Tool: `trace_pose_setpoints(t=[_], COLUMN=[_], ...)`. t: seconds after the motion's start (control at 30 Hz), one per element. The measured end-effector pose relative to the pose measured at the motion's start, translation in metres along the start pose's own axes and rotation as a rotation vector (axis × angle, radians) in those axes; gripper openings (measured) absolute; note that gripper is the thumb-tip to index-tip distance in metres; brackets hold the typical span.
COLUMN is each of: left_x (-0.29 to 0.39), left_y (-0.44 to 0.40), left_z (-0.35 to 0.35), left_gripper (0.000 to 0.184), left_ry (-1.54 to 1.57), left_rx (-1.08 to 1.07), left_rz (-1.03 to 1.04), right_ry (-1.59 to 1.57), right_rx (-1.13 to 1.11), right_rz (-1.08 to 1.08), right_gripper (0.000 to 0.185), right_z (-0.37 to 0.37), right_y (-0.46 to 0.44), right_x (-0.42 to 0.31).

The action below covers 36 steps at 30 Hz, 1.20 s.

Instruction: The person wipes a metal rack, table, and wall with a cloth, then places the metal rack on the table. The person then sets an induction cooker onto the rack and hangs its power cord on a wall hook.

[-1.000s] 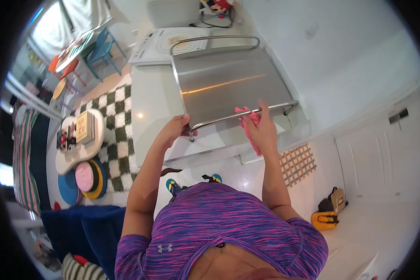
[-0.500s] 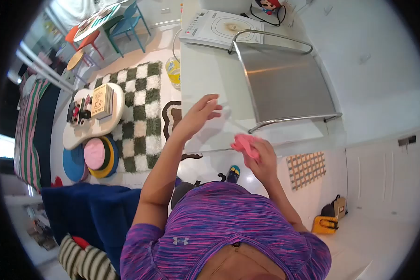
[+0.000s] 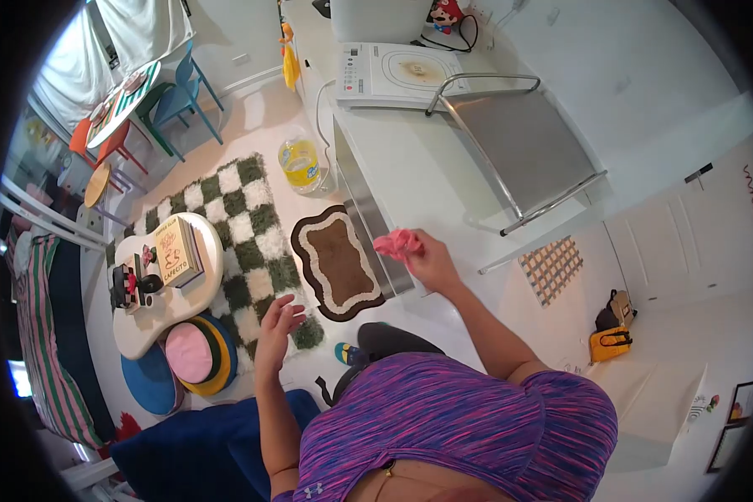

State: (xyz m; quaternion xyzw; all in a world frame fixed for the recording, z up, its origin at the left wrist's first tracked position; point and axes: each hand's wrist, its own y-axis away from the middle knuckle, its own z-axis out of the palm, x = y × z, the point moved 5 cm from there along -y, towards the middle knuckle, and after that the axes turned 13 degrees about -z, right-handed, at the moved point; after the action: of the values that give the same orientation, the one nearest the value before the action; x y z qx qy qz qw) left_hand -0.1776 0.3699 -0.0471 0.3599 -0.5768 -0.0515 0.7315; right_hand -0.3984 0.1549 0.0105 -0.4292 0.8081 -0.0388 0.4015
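Note:
A crumpled pink cloth (image 3: 397, 243) is bunched in my right hand (image 3: 433, 266), whose fingers close round it near the front edge of the white counter (image 3: 385, 151). My left hand (image 3: 276, 339) hangs in the air over the floor, its fingers loosely bent and apart, with nothing in them. Between and beyond the hands lies a brown mat (image 3: 340, 261) with a wavy dark border. On the counter stand a metal rack (image 3: 523, 142) with a tubular frame and a white induction cooktop (image 3: 406, 74) with a brownish mark on its plate.
A large bottle of yellow liquid (image 3: 301, 167) stands on the floor beside the counter. Left of the mat are a checkered rug (image 3: 247, 226), a low white table (image 3: 134, 335) bearing books, and round cushions (image 3: 190, 351). A blue sofa (image 3: 201, 448) is close at lower left.
The view and body have turned left, away from the counter. My left hand has moved from above the counter to above the floor. The cloth stays in my right hand.

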Motion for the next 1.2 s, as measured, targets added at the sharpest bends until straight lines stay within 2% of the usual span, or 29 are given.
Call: trace_pose_setpoints(t=[0.07,0.13,0.2,0.27,0.3,0.33,0.43,0.5,0.67,0.73,0.77,0.83,0.87,0.93,0.97,1.07,1.2], left_x=[0.006,0.011,0.012,0.005,0.002,0.006,0.012,0.034,0.131,0.161,0.178,0.207,0.218,0.238,0.248,0.282,0.343], left_y=[-0.009,-0.019,-0.024,-0.032,-0.037,-0.038,-0.071,-0.094,-0.175,-0.211,-0.22,-0.237,-0.246,-0.265,-0.278,-0.317,-0.375], left_z=[0.004,0.005,0.002,-0.013,-0.025,-0.037,-0.074,-0.087,-0.04,-0.017,-0.006,0.004,0.007,0.01,0.009,0.013,0.035], left_gripper=[0.038,0.038,0.039,0.039,0.038,0.042,0.041,0.04,0.036,0.036,0.037,0.037,0.037,0.037,0.037,0.037,0.035], left_ry=[-0.026,0.0,-0.004,-0.02,-0.057,-0.164,-0.182,-0.159,-0.179,-0.376,-0.454,-0.535,-0.492,-0.47,-0.478,-0.512,-0.49], left_rx=[-0.008,-0.053,-0.103,-0.19,-0.199,-0.155,-0.099,-0.039,-0.174,-0.286,-0.343,-0.404,-0.424,-0.47,-0.453,-0.391,-0.429], left_rz=[-0.012,0.017,-0.008,-0.024,-0.044,-0.1,-0.154,-0.095,-0.028,0.142,0.148,0.143,0.14,0.147,0.139,0.154,0.291], right_ry=[-0.456,-0.292,-0.24,0.651,0.714,0.718,0.671,0.508,0.344,0.069,0.063,-0.338,-0.34,-0.038,-0.023,0.1,0.234], right_rx=[0.172,0.332,0.338,0.183,0.071,0.099,0.083,0.027,-0.105,-0.044,-0.048,0.242,0.241,0.501,0.529,0.602,0.692], right_rz=[0.232,0.02,0.085,0.023,0.155,0.174,0.179,-0.039,-0.183,-0.031,-0.024,0.281,0.295,0.206,0.219,0.385,0.677], right_gripper=[0.02,0.016,0.024,0.035,0.043,0.043,0.042,0.038,0.033,0.03,0.03,0.027,0.027,0.024,0.024,0.022,0.025], right_z=[-0.003,-0.026,-0.033,-0.018,0.004,0.009,0.027,0.041,0.074,0.082,0.079,0.055,0.051,0.018,0.008,-0.014,-0.027], right_y=[-0.007,-0.03,-0.04,-0.046,-0.041,-0.044,-0.064,-0.079,-0.129,-0.144,-0.152,-0.162,-0.165,-0.17,-0.17,-0.16,-0.152], right_x=[0.007,-0.007,0.01,0.038,0.065,0.064,0.055,0.037,0.026,0.034,0.031,0.031,0.033,0.036,0.039,0.048,0.048])
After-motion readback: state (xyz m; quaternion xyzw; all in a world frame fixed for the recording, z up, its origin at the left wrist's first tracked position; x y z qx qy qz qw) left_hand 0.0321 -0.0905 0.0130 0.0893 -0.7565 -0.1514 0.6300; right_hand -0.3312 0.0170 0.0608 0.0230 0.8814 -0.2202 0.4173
